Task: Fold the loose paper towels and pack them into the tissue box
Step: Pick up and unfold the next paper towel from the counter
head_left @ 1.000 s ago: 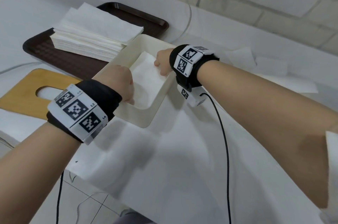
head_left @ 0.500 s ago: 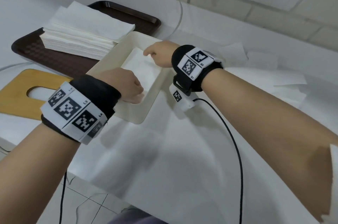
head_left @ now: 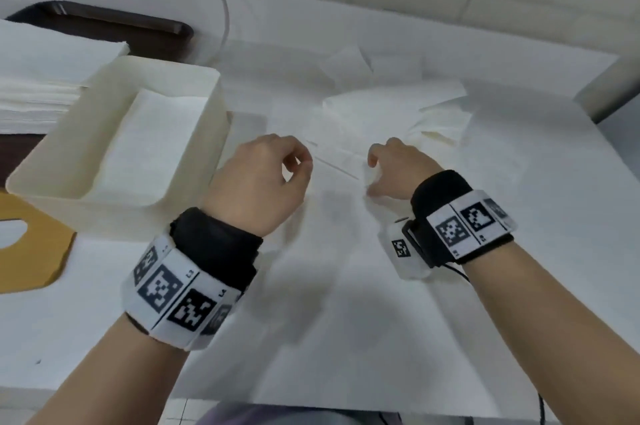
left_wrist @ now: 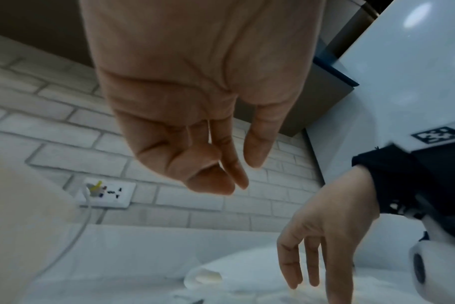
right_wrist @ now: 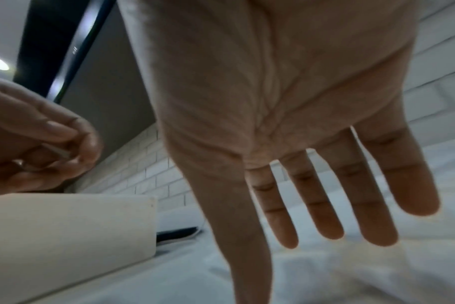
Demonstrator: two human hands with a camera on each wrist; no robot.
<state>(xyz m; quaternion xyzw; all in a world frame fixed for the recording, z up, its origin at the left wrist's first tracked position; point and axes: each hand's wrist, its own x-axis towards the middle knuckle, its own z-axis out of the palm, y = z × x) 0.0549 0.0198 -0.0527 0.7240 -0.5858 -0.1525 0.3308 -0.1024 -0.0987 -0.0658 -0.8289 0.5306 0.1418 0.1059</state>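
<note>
Wooden board (head_left: 31,251): at my nine o'clock, partly under the box; idle, it looks set aside for later.
Stack of towels (head_left: 45,78): flat sheets piled on the dark tray (head_left: 104,22) at ten o'clock, just behind the box; I judge it a supply kept within reach.
Tissue box (head_left: 194,133): open-topped, cream, at my ten to eleven o'clock, just left of my left hand. A folded towel (head_left: 145,147) lies flat on its floor, so packing has begun and most of the depth is free.
Left hand (head_left: 256,182): hovers above the table with fingers loosely curled and thumb near forefinger. The wrist view shows nothing between them; it holds nothing that I can see.
Loose paper towels (head_left: 391,112): scattered at twelve to one o'clock, overlapping, unfolded; one sheet (head_left: 339,161) lies nearest, between my two hands.
Right hand (head_left: 398,171): fingers (right_wrist: 372,205) straight and spread, pointing down at the nearest sheet, empty; whether the tips touch the paper I cannot tell.
Judgement: both hands are placed either side of the nearest sheet to take it for folding; thin paper may drag its neighbours.
</note>
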